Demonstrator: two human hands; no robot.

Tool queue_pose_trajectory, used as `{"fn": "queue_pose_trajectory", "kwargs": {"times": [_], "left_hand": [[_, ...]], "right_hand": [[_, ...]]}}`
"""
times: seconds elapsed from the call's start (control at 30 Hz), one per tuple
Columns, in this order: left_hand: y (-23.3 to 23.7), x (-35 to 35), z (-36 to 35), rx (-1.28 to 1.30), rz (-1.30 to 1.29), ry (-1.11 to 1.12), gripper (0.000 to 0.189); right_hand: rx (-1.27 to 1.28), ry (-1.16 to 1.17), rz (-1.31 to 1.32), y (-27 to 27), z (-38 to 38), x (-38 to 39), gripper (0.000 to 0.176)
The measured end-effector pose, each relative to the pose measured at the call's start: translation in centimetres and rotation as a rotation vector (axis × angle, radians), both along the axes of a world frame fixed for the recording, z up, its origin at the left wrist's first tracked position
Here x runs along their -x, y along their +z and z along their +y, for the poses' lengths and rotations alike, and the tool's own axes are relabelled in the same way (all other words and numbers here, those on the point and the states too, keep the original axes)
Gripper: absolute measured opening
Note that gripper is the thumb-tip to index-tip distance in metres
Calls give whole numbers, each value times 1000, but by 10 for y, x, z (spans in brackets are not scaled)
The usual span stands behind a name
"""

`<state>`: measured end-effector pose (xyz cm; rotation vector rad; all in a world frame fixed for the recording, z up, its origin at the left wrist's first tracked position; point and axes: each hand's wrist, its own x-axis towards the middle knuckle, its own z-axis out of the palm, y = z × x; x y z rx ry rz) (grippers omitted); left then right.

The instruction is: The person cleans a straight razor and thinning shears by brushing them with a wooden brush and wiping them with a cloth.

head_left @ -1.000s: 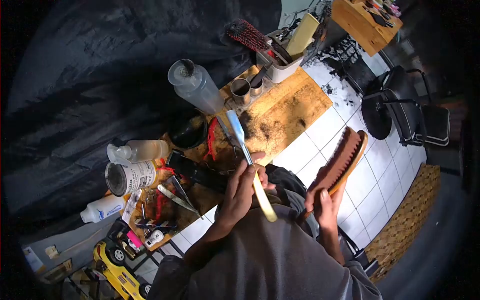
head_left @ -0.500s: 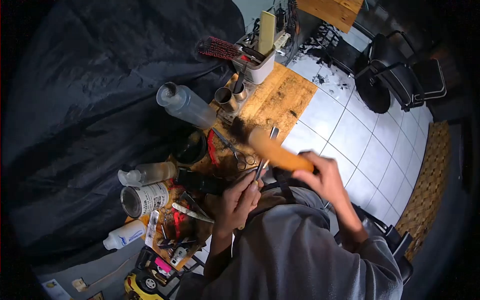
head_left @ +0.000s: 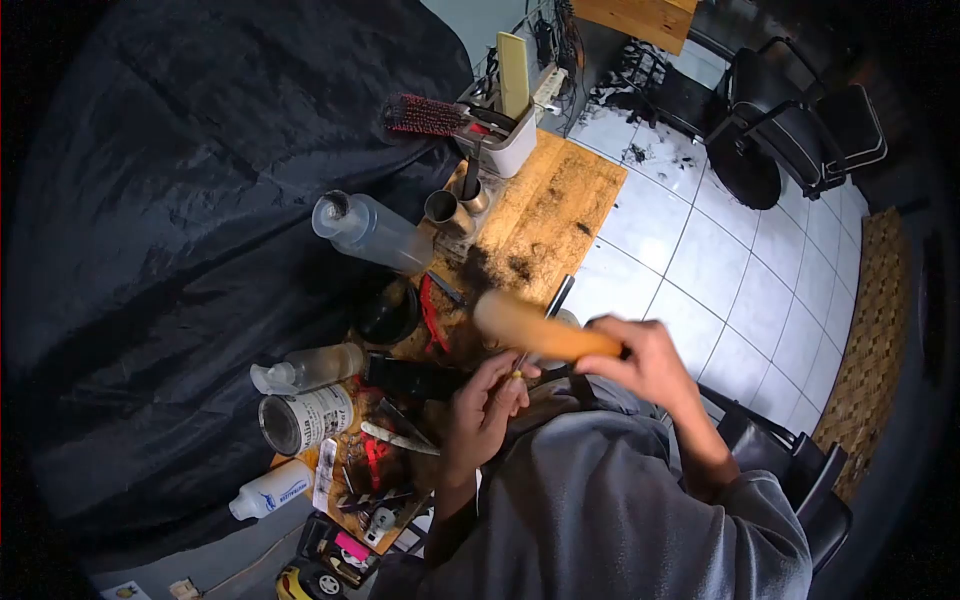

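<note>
My right hand (head_left: pixel 645 360) is closed round the orange handle of a brush (head_left: pixel 550 335), whose pale bristle end is smeared by motion. Left of it, my left hand (head_left: pixel 490 405) pinches a slim dark tool with a bright edge (head_left: pixel 562 295); its kind I cannot make out. The brush crosses in front of this tool, hiding its middle. Behind the brush, scissors (head_left: pixel 445 288) lie on the wooden table (head_left: pixel 570 190), mostly covered. Near them is a red strip (head_left: pixel 432 315). Dark hair clippings (head_left: pixel 480 268) are scattered over the wood.
A clear spray bottle (head_left: pixel 370 235), metal cups (head_left: pixel 447 212) and a bin (head_left: pixel 510 150) with a comb and round brush stand farther back. At left are a pump bottle (head_left: pixel 310 368), a tin (head_left: pixel 305 418) and a white bottle (head_left: pixel 272 490). A black chair (head_left: pixel 790 120) stands on the tiles.
The brush has swung down and left, now covering most of the scissors. My left hand has shifted slightly right and down with the slim tool. The whole view has tilted a little.
</note>
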<state>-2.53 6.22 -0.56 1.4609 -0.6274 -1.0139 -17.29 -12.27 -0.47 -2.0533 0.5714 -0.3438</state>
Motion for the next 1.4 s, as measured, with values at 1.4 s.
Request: {"fn": "queue_pose_trajectory", "kwargs": {"times": [1.4], "left_hand": [[6,-16,2,27,315,257,28]], "right_hand": [[121,319,-213,-11,1,-24,49]]}}
